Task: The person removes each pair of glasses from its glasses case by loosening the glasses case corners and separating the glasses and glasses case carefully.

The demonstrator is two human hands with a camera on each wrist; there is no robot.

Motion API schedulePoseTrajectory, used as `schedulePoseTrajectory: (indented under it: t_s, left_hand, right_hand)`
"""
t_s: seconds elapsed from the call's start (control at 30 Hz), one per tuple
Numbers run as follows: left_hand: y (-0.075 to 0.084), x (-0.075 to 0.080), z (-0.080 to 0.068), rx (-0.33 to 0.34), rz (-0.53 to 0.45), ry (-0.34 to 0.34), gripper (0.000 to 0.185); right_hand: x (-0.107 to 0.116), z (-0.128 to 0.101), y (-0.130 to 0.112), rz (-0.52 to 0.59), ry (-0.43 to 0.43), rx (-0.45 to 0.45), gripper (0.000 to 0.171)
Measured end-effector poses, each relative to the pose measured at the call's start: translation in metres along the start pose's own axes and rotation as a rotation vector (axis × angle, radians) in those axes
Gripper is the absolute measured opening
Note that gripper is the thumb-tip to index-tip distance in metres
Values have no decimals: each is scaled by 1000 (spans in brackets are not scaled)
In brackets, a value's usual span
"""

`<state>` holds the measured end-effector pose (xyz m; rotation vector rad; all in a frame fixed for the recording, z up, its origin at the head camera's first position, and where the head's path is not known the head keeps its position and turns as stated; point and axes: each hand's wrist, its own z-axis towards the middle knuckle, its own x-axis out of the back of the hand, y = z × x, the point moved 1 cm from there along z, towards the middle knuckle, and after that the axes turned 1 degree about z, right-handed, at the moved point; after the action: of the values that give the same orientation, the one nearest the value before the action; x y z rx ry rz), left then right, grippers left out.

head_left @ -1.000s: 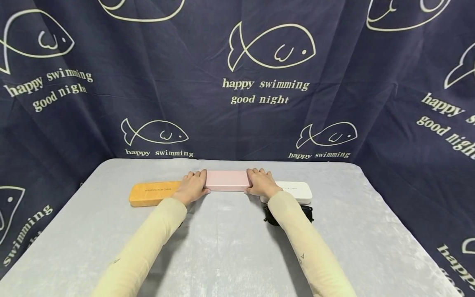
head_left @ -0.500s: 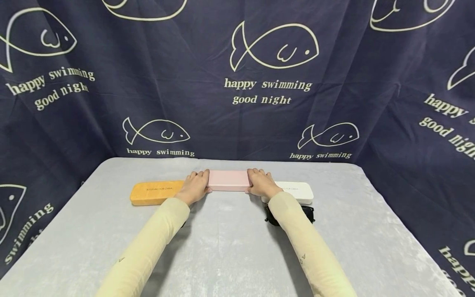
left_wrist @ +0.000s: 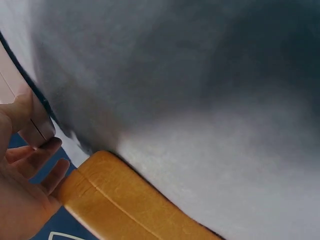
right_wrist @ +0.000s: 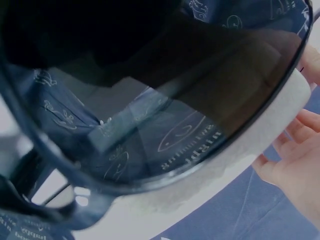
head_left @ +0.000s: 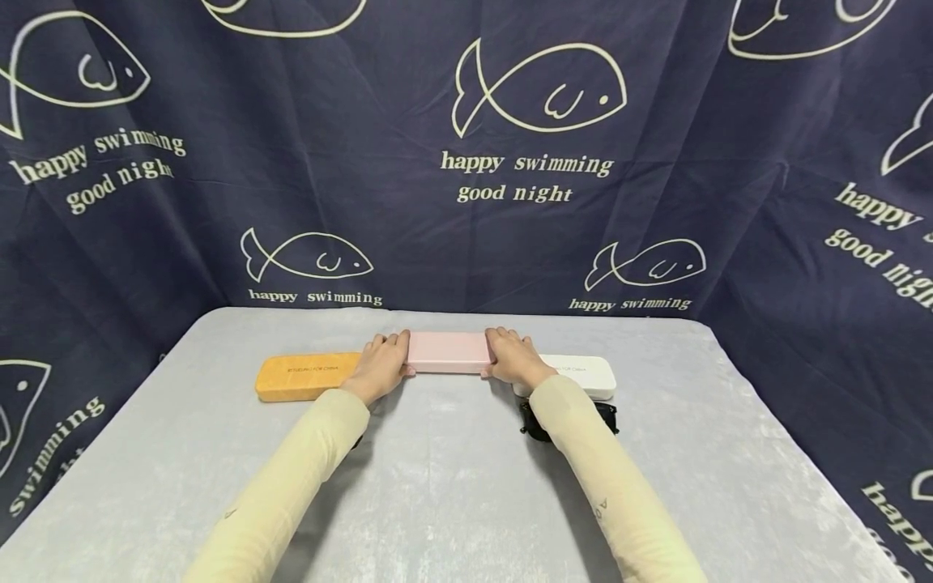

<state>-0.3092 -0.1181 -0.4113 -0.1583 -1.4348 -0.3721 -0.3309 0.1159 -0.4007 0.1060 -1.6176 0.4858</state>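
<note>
A pink glasses case (head_left: 449,351) lies across the far middle of the table in the head view, lid down. My left hand (head_left: 380,366) grips its left end, thumb on the near side and fingers over the top. At the opposite end, my right hand (head_left: 514,358) holds it the same way. In the left wrist view the thumb and fingertips pinch the pink case's end (left_wrist: 42,132). An orange glasses case (head_left: 306,376) sits beside the left hand. A white glasses case (head_left: 586,374) is partly hidden behind the right hand and wrist.
Black sunglasses (head_left: 607,416) lie in front of the white case, partly covered by the right sleeve; their dark lens (right_wrist: 200,100) fills much of the right wrist view. A small dark item (head_left: 357,442) peeks out beside the left sleeve. A fish-print navy curtain (head_left: 466,243) surrounds the grey table (head_left: 452,494).
</note>
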Motion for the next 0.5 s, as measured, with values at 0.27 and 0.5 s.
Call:
schedulePoseTrajectory:
  t_s: [0.27, 0.5]
  left_hand:
    - [2, 5, -7, -23, 3, 42, 65]
    - [5, 11, -19, -61, 15, 85, 67]
  right_hand:
    - [6, -8, -2, 13, 23, 34, 72]
    - [9, -22, -4, 37, 48, 85, 74]
